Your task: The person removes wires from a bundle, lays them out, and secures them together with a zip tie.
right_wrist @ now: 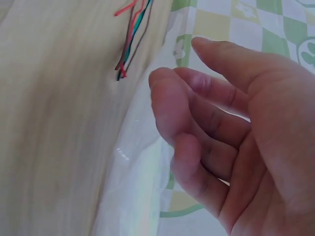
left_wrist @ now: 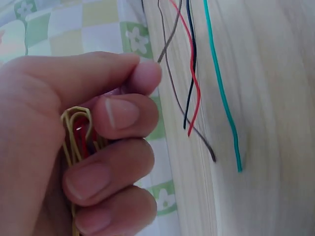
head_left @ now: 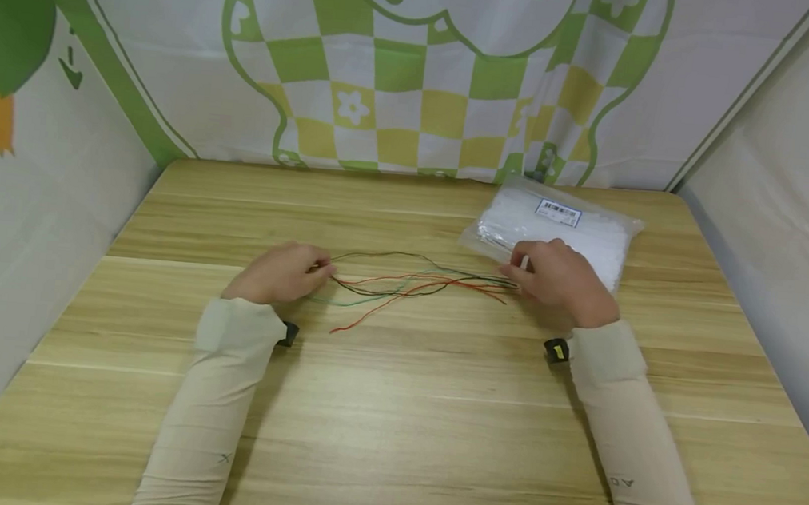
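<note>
Loose wires (head_left: 454,281) sit on the far half of the surface (head_left: 390,412), roughly parallel to its far edge, mid-span; looks like the fan-out keeps single ends reachable. Left hand (head_left: 280,272) is at their left ends, fingers curled round folded yellow strands (left_wrist: 75,109) with some red among them, thumb and index apparently pinching a grey-brown wire (left_wrist: 169,44). My read: lower fingers store the folded lot so the tip pair works free. Red wire, black wire and teal wire (left_wrist: 224,93) trail loose beside it. Right hand (head_left: 561,282) is relaxed, nothing in it, beside the right ends, over the near side of a clear bag (head_left: 593,237) toward the far right corner. Can't see: yellow strands' ends (inside the palm, then cut off), exact wire count (they overlap), what the white bag contents are, label (head_left: 559,212) text.
</note>
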`<state>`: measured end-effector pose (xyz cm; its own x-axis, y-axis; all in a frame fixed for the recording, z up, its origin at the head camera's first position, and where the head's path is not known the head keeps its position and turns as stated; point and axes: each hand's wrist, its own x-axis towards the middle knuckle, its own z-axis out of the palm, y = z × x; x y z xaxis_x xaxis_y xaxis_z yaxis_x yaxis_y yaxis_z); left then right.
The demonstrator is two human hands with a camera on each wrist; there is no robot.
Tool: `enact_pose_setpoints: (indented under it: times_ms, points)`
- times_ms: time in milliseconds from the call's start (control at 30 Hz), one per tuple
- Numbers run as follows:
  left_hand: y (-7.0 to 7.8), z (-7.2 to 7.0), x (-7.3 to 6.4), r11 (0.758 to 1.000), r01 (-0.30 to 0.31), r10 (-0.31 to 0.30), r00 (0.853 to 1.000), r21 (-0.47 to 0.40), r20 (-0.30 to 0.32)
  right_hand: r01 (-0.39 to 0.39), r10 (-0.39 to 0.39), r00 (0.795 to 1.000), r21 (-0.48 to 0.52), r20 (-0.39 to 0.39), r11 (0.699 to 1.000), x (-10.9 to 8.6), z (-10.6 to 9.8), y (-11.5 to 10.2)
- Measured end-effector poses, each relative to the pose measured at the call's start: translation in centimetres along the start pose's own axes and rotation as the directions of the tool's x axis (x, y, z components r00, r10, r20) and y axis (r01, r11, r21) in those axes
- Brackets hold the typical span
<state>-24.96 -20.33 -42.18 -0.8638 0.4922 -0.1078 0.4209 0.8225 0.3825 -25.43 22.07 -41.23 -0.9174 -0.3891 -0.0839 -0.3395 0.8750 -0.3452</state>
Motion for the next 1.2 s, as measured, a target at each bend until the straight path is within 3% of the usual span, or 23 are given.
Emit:
enact_pose_setpoints:
  times_ms: [300,600,867,1000,1100,1200]
  points:
    - [2.4,0.7,1.0,0.996,-0.08,0.079,0.997,-0.045,-0.021,0.141,-0.131,0.985,0.082,-0.11,0.987,-0.1,-0.5,-1.1]
    - [4.5,2.0,1.9,0.983,-0.183,0.182,0.983,-0.02,-0.037,0.261,-0.244,0.961,0.128,-0.133,0.957,-0.2,-0.5,-3.8]
    - [6.9,2.7,1.9,0.98,-0.197,0.197,0.98,0.007,-0.039,0.4,-0.374,0.912,0.169,-0.167,0.901,-0.7,0.4,-6.8]
    - [8.1,3.2,1.9,0.983,-0.182,0.182,0.983,0.003,-0.029,0.48,-0.449,0.874,0.184,-0.187,0.858,-1.0,1.2,-8.4]
    - [9.1,3.5,1.9,0.982,-0.189,0.188,0.981,-0.005,-0.054,0.531,-0.493,0.842,0.173,-0.218,0.83,-1.0,1.8,-9.5]
    - [9.8,3.9,1.9,0.976,-0.218,0.216,0.973,-0.007,-0.086,0.552,-0.512,0.828,0.171,-0.229,0.816,-0.9,2.5,-10.3]
